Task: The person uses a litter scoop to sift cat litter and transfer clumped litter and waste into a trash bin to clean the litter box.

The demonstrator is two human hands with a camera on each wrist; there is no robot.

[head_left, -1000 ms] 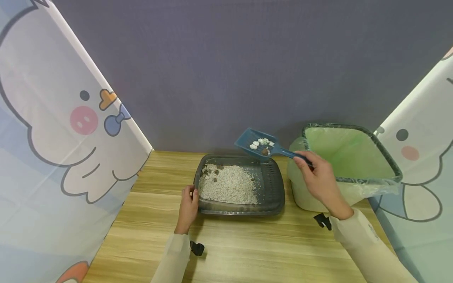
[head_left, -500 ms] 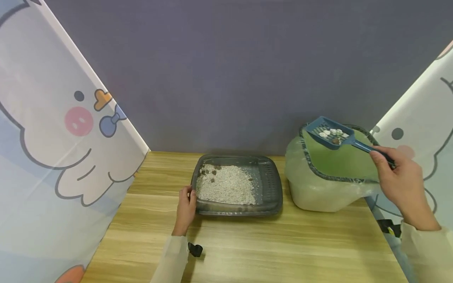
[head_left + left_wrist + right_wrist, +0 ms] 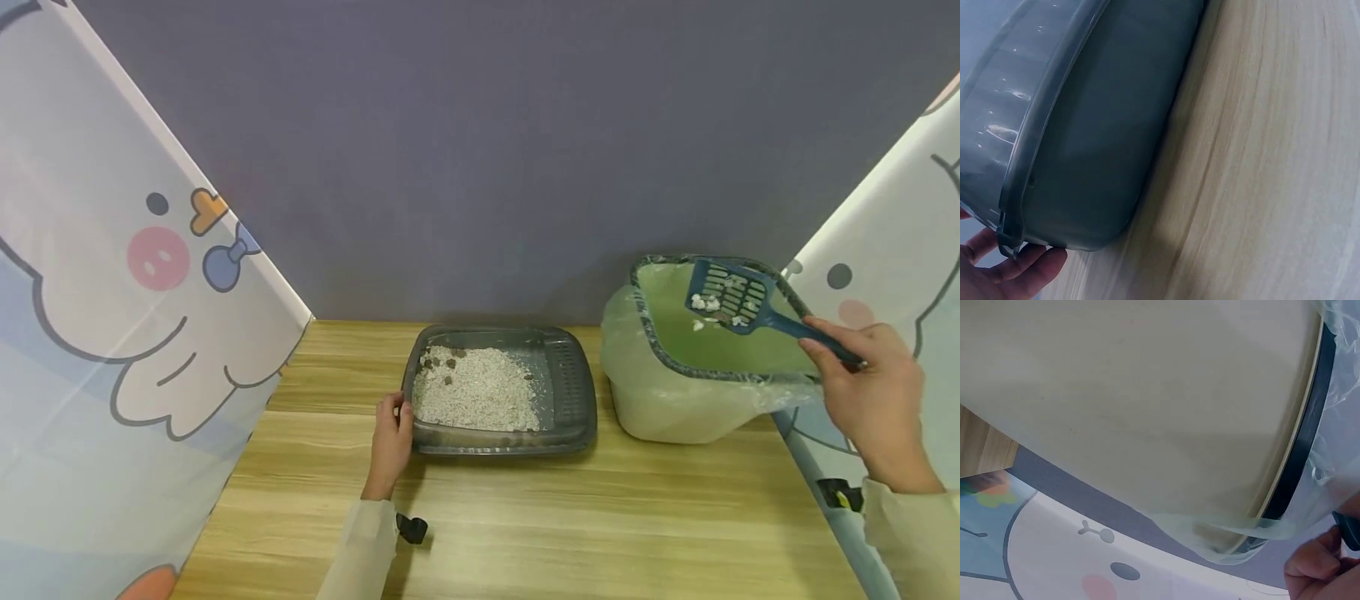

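Grey backdrop, cartoon-printed curtains either side, and I'm over a pale wooden table (image 3: 525, 533); no readable writing anywhere. My right hand (image 3: 873, 392) clenches the handle of the blue slotted plastic scoop (image 3: 731, 293), which hangs tilted above the green-lined bin (image 3: 675, 408) at far right, blade pointing far-left, handle running back near-right, white lumps spilling off. My left hand (image 3: 392, 442) grips the near-left corner of the grey plastic litter tray (image 3: 573, 417). The left wrist view shows fingers (image 3: 1029, 272) curled under the tray's rim; the right wrist view shows the bin's outer wall and liner.
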